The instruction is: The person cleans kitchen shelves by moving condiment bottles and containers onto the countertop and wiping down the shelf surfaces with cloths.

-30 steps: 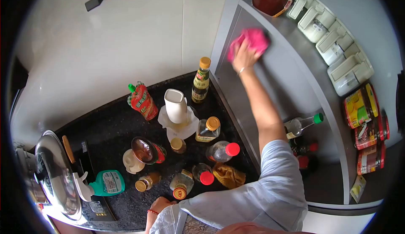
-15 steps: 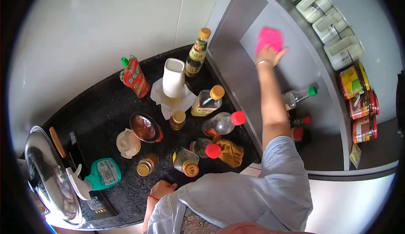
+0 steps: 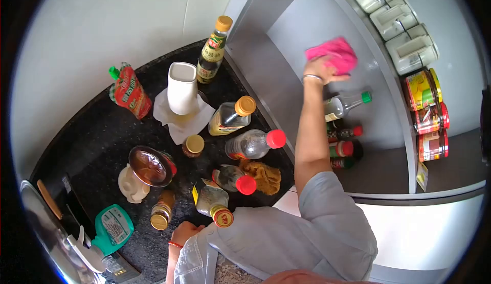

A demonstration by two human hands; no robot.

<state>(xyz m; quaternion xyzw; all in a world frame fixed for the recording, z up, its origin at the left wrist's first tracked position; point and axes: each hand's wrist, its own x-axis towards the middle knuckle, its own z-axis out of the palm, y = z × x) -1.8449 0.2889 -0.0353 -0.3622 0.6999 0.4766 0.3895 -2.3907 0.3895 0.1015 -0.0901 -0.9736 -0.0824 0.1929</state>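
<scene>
My right hand point(image 3: 322, 70) is closed on a bright pink cloth point(image 3: 335, 53), with the cloth against the grey back panel point(image 3: 291, 25) inside the cabinet. Just beyond my forearm, a clear bottle with a green cap point(image 3: 349, 105) stands in the same compartment, beside red-capped bottles point(image 3: 341, 148) partly hidden by the arm. At the black counter's front edge rests my left hand point(image 3: 185, 233), its fingers curled and nothing visible in them. The nearest things to it are a spice jar point(image 3: 162, 210) and a square bottle with a red-and-yellow cap point(image 3: 212, 201).
Across the black counter point(image 3: 82, 135) stand a tall sauce bottle point(image 3: 211, 51), a white container point(image 3: 182, 88) on paper, a red pouch point(image 3: 130, 92), a brown cloth point(image 3: 263, 177) and a green spray bottle point(image 3: 113, 227). Above the cabinet compartment, a shelf holds jars point(image 3: 432, 146) and white dispensers point(image 3: 411, 51).
My right hand has moved the pink cloth across the back panel, a little lower and toward the shelf side. The head view has shifted, and my left hand stays on the counter edge.
</scene>
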